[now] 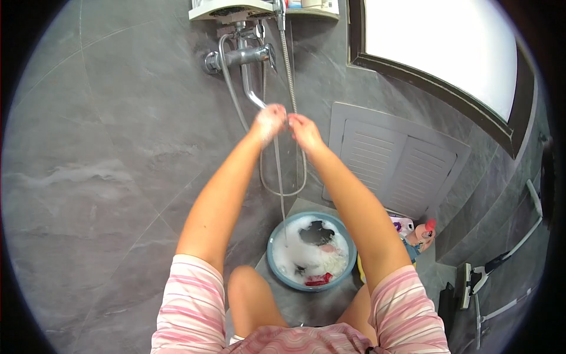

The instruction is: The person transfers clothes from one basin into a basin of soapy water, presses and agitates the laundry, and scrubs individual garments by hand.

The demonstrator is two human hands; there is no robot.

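Note:
My left hand (269, 124) and my right hand (305, 133) are raised close together in front of the chrome tap spout (253, 99). Both have their fingers curled in, fingertips nearly meeting; whatever they hold, if anything, is too small to make out. White suds cling to the left wrist. Below them, a blue-grey round basin (272, 265) on the floor holds foamy water, with dark cloth (317, 233) and a red item (319, 279) showing through. A thin grey line, either a hose or running water, drops from near my left hand into the foam.
A wall mixer (242, 57) with a looping metal shower hose (290, 76) is ahead, under a shelf (312, 13). A grey louvred cabinet (383, 156) sits right of it. Bottles or toys (420, 236) stand beside the basin; a squeegee (466, 286) is far right.

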